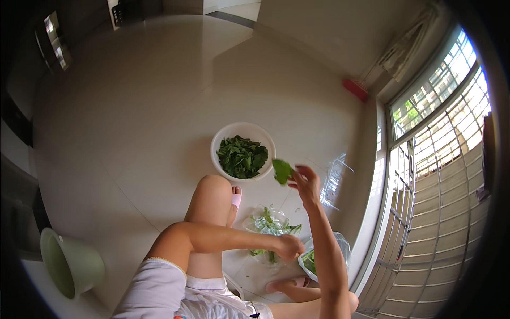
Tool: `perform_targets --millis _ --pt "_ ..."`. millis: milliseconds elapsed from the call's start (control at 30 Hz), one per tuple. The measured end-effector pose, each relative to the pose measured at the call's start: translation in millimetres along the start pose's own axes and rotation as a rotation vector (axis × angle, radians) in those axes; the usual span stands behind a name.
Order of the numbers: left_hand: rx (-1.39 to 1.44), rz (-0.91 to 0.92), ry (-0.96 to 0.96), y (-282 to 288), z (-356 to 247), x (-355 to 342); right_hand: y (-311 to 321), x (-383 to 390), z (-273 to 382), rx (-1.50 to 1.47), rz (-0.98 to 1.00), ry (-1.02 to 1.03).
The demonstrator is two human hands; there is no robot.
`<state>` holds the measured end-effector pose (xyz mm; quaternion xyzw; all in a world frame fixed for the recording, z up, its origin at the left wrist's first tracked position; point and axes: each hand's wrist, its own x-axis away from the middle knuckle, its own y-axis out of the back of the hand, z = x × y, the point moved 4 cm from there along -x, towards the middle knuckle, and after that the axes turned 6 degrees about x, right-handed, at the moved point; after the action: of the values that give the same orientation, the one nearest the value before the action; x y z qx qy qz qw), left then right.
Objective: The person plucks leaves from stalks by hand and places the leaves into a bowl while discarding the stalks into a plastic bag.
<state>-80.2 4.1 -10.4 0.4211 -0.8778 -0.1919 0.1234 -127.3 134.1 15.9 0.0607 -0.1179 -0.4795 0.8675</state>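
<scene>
A loose green leaf (283,171) is pinched in the fingertips of my right hand (307,186), raised just right of a white bowl (215,144). Dark green leaves (242,157) are heaped inside that bowl. My left hand (290,247) is closed in a fist lower down, its arm crossing in front of my knee. Whatever its fingers hold is hidden. Beside it, a clear plastic bag (249,223) lies spread on the floor with pale stems and green scraps (268,219) on it. A second plastic bag (344,247) with greens inside stands partly behind my right forearm.
A pale green bucket (87,263) lies tilted at the lower left. Along the right runs a barred window and door (419,191). At the far right wall sits a red dustpan-like object (355,90). My feet in pink slippers (236,200) are close to the bowl and bags.
</scene>
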Motion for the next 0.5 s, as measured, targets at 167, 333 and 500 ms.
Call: perform_targets --millis 167,333,500 --pt "1.015 -0.327 0.26 47 25 -3 -7 -3 47 0.541 -0.119 0.353" --pt "1.435 -0.608 0.312 70 23 12 60 71 42 0.71 -0.223 0.309" --pt "1.473 -0.609 0.173 48 19 -14 75 122 -18 0.224 -0.006 -0.1"
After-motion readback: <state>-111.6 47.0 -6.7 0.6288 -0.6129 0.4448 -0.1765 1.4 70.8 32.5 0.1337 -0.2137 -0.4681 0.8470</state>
